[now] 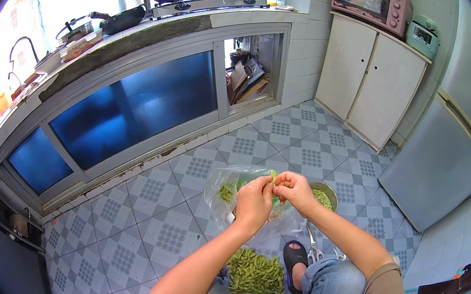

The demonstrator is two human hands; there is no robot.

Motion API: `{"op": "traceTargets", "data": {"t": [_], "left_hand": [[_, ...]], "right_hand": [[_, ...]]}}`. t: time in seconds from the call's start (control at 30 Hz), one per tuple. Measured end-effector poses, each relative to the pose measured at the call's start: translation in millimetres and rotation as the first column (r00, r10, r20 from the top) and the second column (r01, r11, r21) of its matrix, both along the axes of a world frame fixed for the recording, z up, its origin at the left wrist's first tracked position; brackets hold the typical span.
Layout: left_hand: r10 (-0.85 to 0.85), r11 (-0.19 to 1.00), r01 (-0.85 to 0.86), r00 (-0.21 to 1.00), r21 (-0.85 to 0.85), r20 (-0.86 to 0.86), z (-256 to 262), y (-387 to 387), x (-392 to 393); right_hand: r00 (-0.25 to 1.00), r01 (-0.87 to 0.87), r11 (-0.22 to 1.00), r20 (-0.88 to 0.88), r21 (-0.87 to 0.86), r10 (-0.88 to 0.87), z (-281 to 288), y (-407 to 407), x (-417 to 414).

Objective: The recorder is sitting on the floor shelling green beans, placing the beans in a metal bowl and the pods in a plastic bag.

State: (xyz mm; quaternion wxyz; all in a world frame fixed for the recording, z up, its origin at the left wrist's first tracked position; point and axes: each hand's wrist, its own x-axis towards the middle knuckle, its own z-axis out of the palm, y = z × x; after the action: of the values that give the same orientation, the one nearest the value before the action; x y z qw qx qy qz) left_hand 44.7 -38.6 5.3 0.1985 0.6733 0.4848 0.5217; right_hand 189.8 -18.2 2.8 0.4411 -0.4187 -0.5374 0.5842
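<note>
A green soybean pod [274,176] is pinched between the fingertips of my left hand [253,202] and my right hand [297,190]. Both hands are above a clear plastic bag [217,193] spread on the floor, with green pod scraps [226,193] in it. Partly behind my right hand and forearm is a round metal bowl [334,198] of shelled green beans [322,199]. Nearer my feet lies a heap of whole soybean pods [255,274]. Metal scissors [313,245] rest on the floor below my right forearm. My hands hide part of the bag's contents.
A sandal-clad foot [296,265] stands between the pods and the scissors. Ahead runs a tiled counter [228,19] with a gas stove [209,4] and pans. On the right are a white cabinet [370,73] bearing a pink toaster oven [370,2], and a refrigerator [436,162].
</note>
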Motion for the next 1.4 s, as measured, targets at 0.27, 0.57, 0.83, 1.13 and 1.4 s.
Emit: {"op": "traceTargets", "data": {"t": [0.27,0.57,0.83,1.13,1.4], "left_hand": [[0.031,0.977,-0.016,0.997,-0.211,0.067,1.0,12.9,3.3],[0.128,0.982,-0.158,0.957,-0.099,-0.260,-21.3,25.2,-9.9],[0.001,0.981,-0.095,0.876,-0.170,-0.482,11.6,1.0,-50.5],[-0.053,0.987,-0.024,0.885,-0.158,-0.463,11.5,-8.9,-70.7],[-0.093,0.979,0.004,0.901,-0.206,-0.424,20.3,-23.2,-75.8]], "right_hand": [[0.961,-0.046,0.954,-0.274,-0.297,-0.039,-24.9,17.4,19.2],[0.816,0.358,0.901,0.551,-0.244,-0.174,-123.7,59.3,150.5],[0.037,0.183,0.888,0.900,0.422,-0.435,-190.6,62.4,200.1],[0.037,-0.627,0.697,0.880,-0.348,0.473,-290.2,-50.4,9.2],[0.149,-0.563,0.824,0.974,-0.058,0.171,-336.5,-99.9,-35.0]]}}
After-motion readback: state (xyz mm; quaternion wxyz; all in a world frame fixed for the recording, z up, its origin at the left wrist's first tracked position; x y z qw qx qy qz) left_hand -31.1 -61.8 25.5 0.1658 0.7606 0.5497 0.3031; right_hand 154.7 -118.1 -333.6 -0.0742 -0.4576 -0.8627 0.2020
